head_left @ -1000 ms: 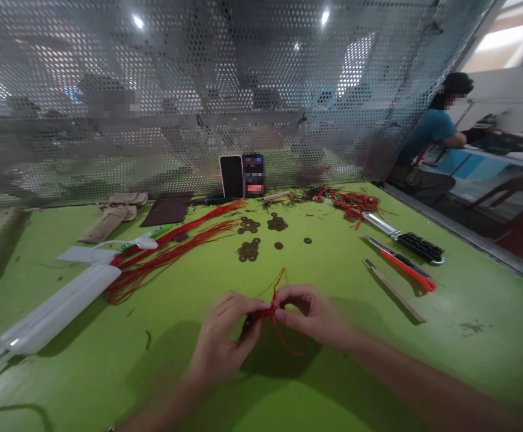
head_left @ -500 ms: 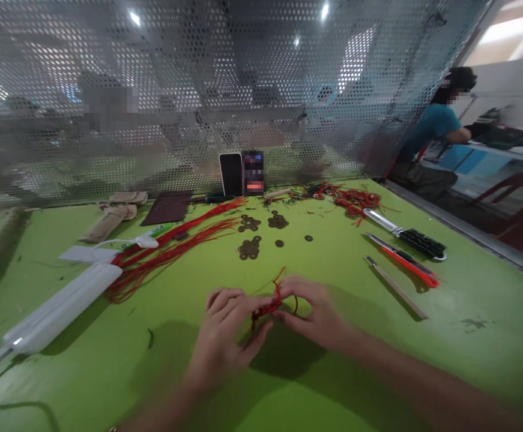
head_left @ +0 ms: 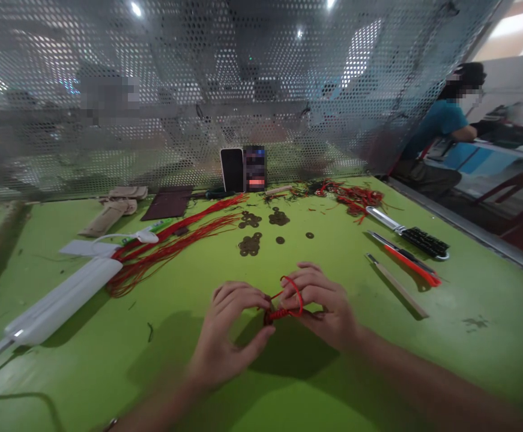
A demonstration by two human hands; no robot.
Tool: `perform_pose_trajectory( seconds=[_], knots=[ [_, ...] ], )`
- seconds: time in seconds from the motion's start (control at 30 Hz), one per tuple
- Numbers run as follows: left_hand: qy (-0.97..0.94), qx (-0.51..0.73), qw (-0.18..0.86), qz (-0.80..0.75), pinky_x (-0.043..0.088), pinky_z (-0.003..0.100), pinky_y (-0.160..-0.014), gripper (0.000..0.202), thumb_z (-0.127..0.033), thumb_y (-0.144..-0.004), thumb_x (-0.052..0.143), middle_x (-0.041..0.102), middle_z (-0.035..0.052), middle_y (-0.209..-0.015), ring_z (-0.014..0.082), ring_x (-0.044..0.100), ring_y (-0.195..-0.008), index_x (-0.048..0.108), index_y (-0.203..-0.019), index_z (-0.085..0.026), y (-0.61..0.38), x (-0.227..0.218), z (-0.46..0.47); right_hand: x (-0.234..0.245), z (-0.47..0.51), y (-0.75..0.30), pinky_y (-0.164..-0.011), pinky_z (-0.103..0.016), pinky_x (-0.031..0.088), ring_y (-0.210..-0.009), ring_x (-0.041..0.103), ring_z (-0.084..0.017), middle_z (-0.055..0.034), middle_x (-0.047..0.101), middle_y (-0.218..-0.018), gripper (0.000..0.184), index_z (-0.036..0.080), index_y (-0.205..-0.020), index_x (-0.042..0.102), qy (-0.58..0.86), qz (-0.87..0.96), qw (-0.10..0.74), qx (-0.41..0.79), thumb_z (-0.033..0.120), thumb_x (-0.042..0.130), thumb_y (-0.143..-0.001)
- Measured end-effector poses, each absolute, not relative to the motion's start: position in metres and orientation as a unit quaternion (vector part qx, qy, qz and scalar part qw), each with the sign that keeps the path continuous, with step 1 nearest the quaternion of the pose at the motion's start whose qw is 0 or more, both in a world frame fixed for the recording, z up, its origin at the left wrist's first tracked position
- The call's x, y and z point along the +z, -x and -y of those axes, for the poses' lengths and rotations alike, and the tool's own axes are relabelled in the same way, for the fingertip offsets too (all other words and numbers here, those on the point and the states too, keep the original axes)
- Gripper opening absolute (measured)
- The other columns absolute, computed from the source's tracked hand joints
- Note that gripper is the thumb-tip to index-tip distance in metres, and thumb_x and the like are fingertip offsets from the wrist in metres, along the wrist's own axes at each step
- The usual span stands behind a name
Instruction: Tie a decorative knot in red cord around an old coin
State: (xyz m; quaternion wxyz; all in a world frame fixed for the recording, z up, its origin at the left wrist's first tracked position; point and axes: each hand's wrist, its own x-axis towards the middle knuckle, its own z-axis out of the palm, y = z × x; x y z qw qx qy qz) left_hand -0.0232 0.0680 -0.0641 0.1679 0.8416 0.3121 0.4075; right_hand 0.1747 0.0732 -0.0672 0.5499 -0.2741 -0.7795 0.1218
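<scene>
Between my hands, above the green table [head_left: 171,372], is a knotted red cord [head_left: 281,314] with a row of tight wraps and a loop standing up on its right side. My left hand [head_left: 232,327] pinches its left end, where a small dark round piece shows, perhaps a coin. My right hand [head_left: 326,303] has its fingers closed at the cord's right end, by the loop; its fingertips are partly hidden. Beyond my hands lie several dark holed coins [head_left: 249,244] in small piles, with a single coin [head_left: 280,240] apart from them.
At left, a white power strip [head_left: 65,303] lies beside long red cords [head_left: 166,252]. At right are a brush [head_left: 423,241], a red cutter [head_left: 417,267] and a thin wooden-handled tool [head_left: 399,286]. Two phones [head_left: 233,171] lean against the perforated screen [head_left: 166,144]. Tangled red cord [head_left: 355,198] lies behind.
My right hand has turned and its fingers have curled in. The cord's loop now stands larger and higher, and the wrapped part shows more clearly between my hands.
</scene>
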Motion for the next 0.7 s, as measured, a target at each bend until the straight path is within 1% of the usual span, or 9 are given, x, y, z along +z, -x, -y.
perform_pose_trajectory(
  seconds=[0.07,0.17,0.23,0.3,0.4,0.53,0.6,0.7],
  knots=[
    [-0.841,0.408,0.180,-0.307,0.045,0.039,-0.088,0.032,-0.022,-0.072,0.068,0.065,-0.0005,-0.093,0.0183,0.056,-0.095,0.054,-0.100,-0.024,0.0222,-0.0639,-0.0668,-0.0697,-0.0720,-0.1729,-0.088,-0.038,0.042,-0.080,0.062,-0.015,0.0007,0.067,-0.076,0.015,0.025,-0.084,0.065,0.283,0.771,0.552,0.146,0.012,0.063,-0.078],
    [-0.844,0.404,0.176,-0.307,0.044,0.041,-0.091,0.041,-0.027,-0.068,0.072,0.065,0.0012,-0.097,0.0199,0.057,-0.097,0.053,-0.104,-0.023,0.0210,-0.0646,-0.0636,-0.0712,-0.0701,-0.1697,-0.086,-0.038,0.043,-0.080,0.062,-0.016,-0.0008,0.067,-0.077,0.014,0.024,-0.084,0.065,0.293,0.752,0.563,0.177,0.011,0.063,-0.077],
    [-0.842,0.409,0.164,-0.312,0.043,0.042,-0.093,0.042,-0.023,-0.068,0.071,0.066,0.0015,-0.097,0.0190,0.058,-0.095,0.052,-0.105,-0.023,0.0203,-0.0650,-0.0618,-0.0708,-0.0690,-0.1678,-0.084,-0.038,0.044,-0.078,0.062,-0.016,-0.0011,0.066,-0.077,0.013,0.023,-0.084,0.065,0.291,0.741,0.575,0.190,0.012,0.063,-0.078],
    [-0.836,0.421,0.156,-0.317,0.042,0.041,-0.093,0.035,-0.017,-0.070,0.068,0.066,0.0004,-0.094,0.0170,0.060,-0.091,0.053,-0.102,-0.023,0.0197,-0.0649,-0.0611,-0.0700,-0.0683,-0.1665,-0.082,-0.038,0.045,-0.077,0.062,-0.016,-0.0013,0.066,-0.076,0.012,0.023,-0.084,0.065,0.285,0.737,0.582,0.194,0.012,0.063,-0.078],
    [-0.825,0.440,0.159,-0.317,0.048,0.037,-0.084,0.028,-0.011,-0.072,0.065,0.067,-0.0007,-0.087,0.0157,0.060,-0.085,0.056,-0.096,-0.022,0.0194,-0.0645,-0.0621,-0.0688,-0.0683,-0.1659,-0.081,-0.037,0.045,-0.077,0.062,-0.016,-0.0015,0.066,-0.077,0.013,0.023,-0.084,0.065,0.275,0.740,0.585,0.186,0.012,0.065,-0.077],
    [-0.816,0.444,0.174,-0.326,0.051,0.032,-0.069,0.026,-0.010,-0.072,0.064,0.066,-0.0003,-0.083,0.0159,0.059,-0.079,0.057,-0.095,-0.022,0.0197,-0.0643,-0.0640,-0.0670,-0.0694,-0.1666,-0.078,-0.037,0.047,-0.075,0.062,-0.016,-0.0013,0.066,-0.076,0.011,0.024,-0.084,0.065,0.267,0.745,0.586,0.175,0.015,0.063,-0.080],
    [-0.816,0.437,0.179,-0.332,0.052,0.032,-0.066,0.025,-0.011,-0.072,0.065,0.066,-0.0002,-0.081,0.0161,0.059,-0.077,0.058,-0.093,-0.022,0.0198,-0.0641,-0.0642,-0.0661,-0.0698,-0.1668,-0.077,-0.037,0.047,-0.074,0.061,-0.016,-0.0011,0.065,-0.075,0.010,0.024,-0.084,0.065,0.263,0.747,0.587,0.169,0.015,0.063,-0.080],
    [-0.817,0.434,0.181,-0.334,0.052,0.032,-0.064,0.022,-0.012,-0.073,0.064,0.067,-0.0003,-0.079,0.0162,0.059,-0.075,0.059,-0.092,-0.022,0.0203,-0.0635,-0.0645,-0.0663,-0.0703,-0.1672,-0.077,-0.036,0.048,-0.074,0.061,-0.015,-0.0004,0.065,-0.074,0.014,0.023,-0.084,0.064,0.256,0.754,0.585,0.153,0.010,0.061,-0.079]
  ],
)
